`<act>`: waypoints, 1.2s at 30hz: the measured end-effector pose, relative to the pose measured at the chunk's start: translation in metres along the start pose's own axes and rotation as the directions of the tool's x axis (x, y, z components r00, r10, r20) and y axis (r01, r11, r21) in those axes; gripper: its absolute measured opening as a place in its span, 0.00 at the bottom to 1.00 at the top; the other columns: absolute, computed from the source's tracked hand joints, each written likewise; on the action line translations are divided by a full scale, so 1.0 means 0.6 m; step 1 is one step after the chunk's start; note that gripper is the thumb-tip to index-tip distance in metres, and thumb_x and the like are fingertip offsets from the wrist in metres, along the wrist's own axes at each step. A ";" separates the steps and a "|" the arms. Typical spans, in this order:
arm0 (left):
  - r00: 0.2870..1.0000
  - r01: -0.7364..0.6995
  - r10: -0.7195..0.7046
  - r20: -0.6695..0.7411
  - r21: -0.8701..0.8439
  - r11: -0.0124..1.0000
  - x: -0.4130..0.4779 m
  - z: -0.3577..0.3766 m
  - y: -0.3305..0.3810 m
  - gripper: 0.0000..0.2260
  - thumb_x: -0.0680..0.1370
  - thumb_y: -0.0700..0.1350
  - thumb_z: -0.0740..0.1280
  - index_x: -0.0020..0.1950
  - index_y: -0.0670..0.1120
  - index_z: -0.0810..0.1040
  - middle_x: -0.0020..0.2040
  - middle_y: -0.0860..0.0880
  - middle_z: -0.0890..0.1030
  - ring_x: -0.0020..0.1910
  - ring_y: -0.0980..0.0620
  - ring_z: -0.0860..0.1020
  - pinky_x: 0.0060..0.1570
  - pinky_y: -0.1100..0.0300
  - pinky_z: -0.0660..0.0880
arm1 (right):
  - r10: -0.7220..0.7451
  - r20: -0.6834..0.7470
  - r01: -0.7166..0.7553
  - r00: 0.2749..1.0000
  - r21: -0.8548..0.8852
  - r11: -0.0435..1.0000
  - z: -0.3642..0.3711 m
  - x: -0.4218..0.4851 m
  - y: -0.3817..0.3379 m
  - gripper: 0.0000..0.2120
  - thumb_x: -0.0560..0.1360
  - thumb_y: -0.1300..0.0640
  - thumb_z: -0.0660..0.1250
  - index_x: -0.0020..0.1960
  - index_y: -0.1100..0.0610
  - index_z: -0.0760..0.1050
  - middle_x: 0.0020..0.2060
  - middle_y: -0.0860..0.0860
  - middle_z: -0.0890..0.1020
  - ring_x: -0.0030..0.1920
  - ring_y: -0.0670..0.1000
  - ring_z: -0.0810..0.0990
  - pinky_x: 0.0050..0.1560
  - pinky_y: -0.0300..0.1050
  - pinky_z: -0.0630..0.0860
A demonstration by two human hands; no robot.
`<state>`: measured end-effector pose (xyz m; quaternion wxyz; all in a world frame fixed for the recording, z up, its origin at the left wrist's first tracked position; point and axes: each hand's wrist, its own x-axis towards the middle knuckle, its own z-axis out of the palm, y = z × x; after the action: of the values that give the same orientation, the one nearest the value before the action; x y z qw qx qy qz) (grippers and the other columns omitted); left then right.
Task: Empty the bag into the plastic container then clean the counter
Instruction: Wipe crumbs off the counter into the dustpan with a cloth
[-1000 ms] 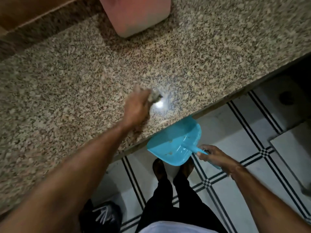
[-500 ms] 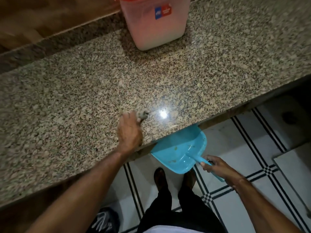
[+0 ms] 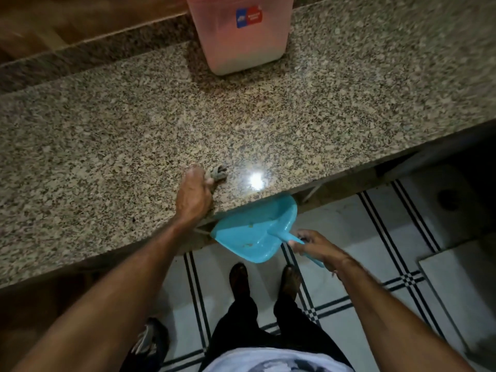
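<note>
Rag [image 3: 218, 175] clamped in left grip [image 3: 194, 200] on surface [image 3: 134, 130], just up-left of dustpan [image 3: 255, 232]. Dustpan handle clamped in right grip [image 3: 316, 247], mouth tucked under surface edge, toward rag.

We see the desk [image 3: 107, 130] as polished speckled stone, granite by its look, smooth and glossy enough to throw back a bright spot of light near its front edge. The plastic container [image 3: 241, 47] on it has cloudy, translucent walls with a dull sheen and carries a glossy printed sticker [image 3: 249, 16]. The cloth [image 3: 218, 175] gripped by the left hand [image 3: 193, 197] looks soft, matt and crumpled. The dustpan [image 3: 249, 232] held by the right hand [image 3: 316, 245] is smooth blue plastic, faintly shiny. The floor [image 3: 349, 237] is glazed, glossy tile. Behind the desk we make out brown wood [image 3: 53, 25], blurred. The trousers [image 3: 243, 315] are matt black fabric.
</note>
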<state>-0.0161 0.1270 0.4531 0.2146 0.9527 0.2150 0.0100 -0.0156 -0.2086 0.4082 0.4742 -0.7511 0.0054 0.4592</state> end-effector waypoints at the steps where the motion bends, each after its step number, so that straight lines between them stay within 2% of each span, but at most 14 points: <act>1: 1.000 -0.002 0.002 -0.006 -0.019 1.000 0.000 -0.003 0.000 0.08 0.86 0.50 0.57 0.57 0.46 0.70 0.51 0.45 0.73 0.42 0.52 0.70 0.33 0.63 0.66 | 0.010 0.009 -0.010 1.000 -0.009 1.000 -0.001 0.004 -0.001 0.07 0.80 0.54 0.71 0.44 0.53 0.78 0.39 0.50 0.77 0.40 0.46 0.75 0.42 0.40 0.72; 3: 0.987 0.129 -0.133 -0.092 -0.052 0.990 0.012 -0.020 -0.012 0.09 0.85 0.48 0.57 0.62 0.46 0.70 0.53 0.45 0.71 0.41 0.53 0.70 0.32 0.61 0.69 | 0.019 0.020 -0.019 1.000 -0.021 1.000 -0.003 0.010 -0.005 0.06 0.80 0.53 0.71 0.45 0.54 0.78 0.40 0.50 0.78 0.41 0.46 0.75 0.42 0.40 0.72; 6: 0.881 0.424 -0.438 -0.177 -0.113 0.898 0.051 -0.059 -0.061 0.12 0.85 0.44 0.58 0.68 0.46 0.67 0.57 0.42 0.71 0.43 0.49 0.72 0.36 0.56 0.72 | 0.033 0.022 -0.033 0.999 -0.009 0.999 -0.001 0.022 -0.008 0.06 0.80 0.55 0.70 0.47 0.56 0.78 0.40 0.51 0.78 0.40 0.45 0.75 0.39 0.33 0.73; 8: 0.824 0.517 -0.530 -0.199 -0.115 0.848 0.077 -0.070 -0.087 0.13 0.84 0.44 0.60 0.69 0.46 0.67 0.61 0.40 0.72 0.47 0.48 0.72 0.39 0.55 0.72 | 0.052 0.001 -0.052 0.999 0.007 0.999 0.004 0.032 -0.007 0.05 0.80 0.56 0.71 0.46 0.56 0.79 0.39 0.49 0.79 0.39 0.44 0.76 0.36 0.28 0.73; 10: 0.856 0.475 -0.473 -0.210 -0.046 0.879 0.090 -0.063 -0.091 0.13 0.83 0.46 0.62 0.68 0.46 0.69 0.62 0.41 0.72 0.49 0.48 0.72 0.41 0.56 0.72 | 0.067 -0.036 -0.066 0.997 0.040 0.997 0.014 0.043 -0.007 0.04 0.80 0.57 0.71 0.47 0.55 0.80 0.38 0.47 0.80 0.38 0.42 0.77 0.35 0.27 0.74; 12: 0.953 0.265 -0.254 -0.166 0.048 0.963 0.095 -0.048 -0.089 0.12 0.83 0.47 0.62 0.66 0.47 0.71 0.58 0.45 0.71 0.50 0.49 0.71 0.42 0.56 0.72 | 0.074 -0.058 -0.070 0.996 0.060 0.996 0.028 0.058 -0.007 0.03 0.80 0.58 0.71 0.48 0.56 0.80 0.37 0.46 0.80 0.36 0.40 0.78 0.35 0.27 0.74; 14: 0.989 0.112 -0.106 -0.108 0.051 0.992 0.120 -0.048 -0.098 0.11 0.83 0.49 0.61 0.64 0.48 0.70 0.55 0.46 0.70 0.49 0.48 0.72 0.41 0.54 0.76 | 0.075 -0.074 -0.071 0.994 0.060 0.996 0.041 0.071 -0.007 0.04 0.80 0.59 0.71 0.47 0.58 0.80 0.36 0.48 0.79 0.35 0.42 0.77 0.34 0.28 0.73; 17: 0.930 0.314 -0.324 -0.173 -0.082 0.946 0.209 -0.083 -0.140 0.15 0.84 0.45 0.59 0.71 0.46 0.66 0.60 0.43 0.71 0.51 0.49 0.73 0.42 0.57 0.76 | 0.106 -0.084 -0.100 0.991 0.073 0.992 0.060 0.090 0.001 0.05 0.79 0.59 0.72 0.48 0.60 0.81 0.36 0.50 0.79 0.36 0.45 0.76 0.36 0.32 0.73; 20: 0.852 0.471 -0.493 -0.177 -0.149 0.869 0.301 -0.126 -0.177 0.18 0.84 0.43 0.59 0.74 0.42 0.66 0.68 0.38 0.71 0.61 0.42 0.74 0.58 0.49 0.77 | 0.126 -0.112 -0.114 0.986 0.109 0.988 0.074 0.106 0.012 0.05 0.78 0.57 0.73 0.49 0.58 0.82 0.36 0.48 0.80 0.37 0.45 0.78 0.40 0.39 0.74; 23: 0.832 0.495 -0.525 -0.177 -0.190 0.848 0.380 -0.138 -0.176 0.17 0.85 0.47 0.57 0.74 0.44 0.68 0.65 0.45 0.73 0.50 0.52 0.73 0.46 0.59 0.72 | 0.122 -0.127 -0.109 0.984 0.109 0.988 0.086 0.117 0.024 0.06 0.77 0.57 0.74 0.47 0.60 0.82 0.35 0.49 0.79 0.37 0.46 0.77 0.41 0.42 0.72; 26: 0.914 0.314 -0.356 -0.194 -0.219 0.924 0.407 -0.119 -0.127 0.14 0.85 0.54 0.57 0.64 0.49 0.75 0.54 0.53 0.75 0.41 0.62 0.73 0.37 0.69 0.73 | 0.134 -0.120 -0.121 0.984 0.110 0.987 0.091 0.116 0.031 0.05 0.78 0.60 0.73 0.49 0.63 0.81 0.34 0.48 0.79 0.36 0.44 0.77 0.40 0.38 0.73; 29: 0.985 0.033 -0.042 -0.168 -0.058 0.998 0.362 -0.062 -0.076 0.10 0.84 0.55 0.58 0.55 0.53 0.76 0.48 0.55 0.77 0.37 0.59 0.76 0.31 0.65 0.77 | 0.141 -0.142 -0.124 0.980 0.121 0.985 0.093 0.107 0.032 0.03 0.78 0.63 0.72 0.47 0.63 0.81 0.32 0.45 0.79 0.34 0.42 0.77 0.38 0.34 0.72; 32: 0.973 -0.197 0.200 -0.118 0.041 0.980 0.260 -0.006 -0.037 0.06 0.84 0.50 0.58 0.58 0.53 0.73 0.51 0.53 0.71 0.44 0.55 0.71 0.39 0.60 0.76 | 0.146 -0.161 -0.129 0.976 0.113 0.985 0.097 0.100 0.028 0.03 0.78 0.61 0.72 0.48 0.62 0.81 0.33 0.46 0.80 0.35 0.43 0.77 0.40 0.38 0.72; 36: 0.913 -0.406 0.406 0.022 -0.026 0.914 0.126 0.016 -0.017 0.07 0.86 0.51 0.53 0.61 0.54 0.69 0.50 0.52 0.66 0.46 0.52 0.67 0.45 0.58 0.71 | 0.144 -0.162 -0.127 0.976 0.114 0.985 0.100 0.092 0.019 0.03 0.78 0.62 0.73 0.46 0.59 0.81 0.32 0.45 0.79 0.34 0.43 0.77 0.39 0.37 0.73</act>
<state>0.0493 0.1629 0.4347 0.2208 0.9743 0.0096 0.0437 -0.0297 -0.1480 0.3540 0.4777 -0.7600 0.1208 0.4239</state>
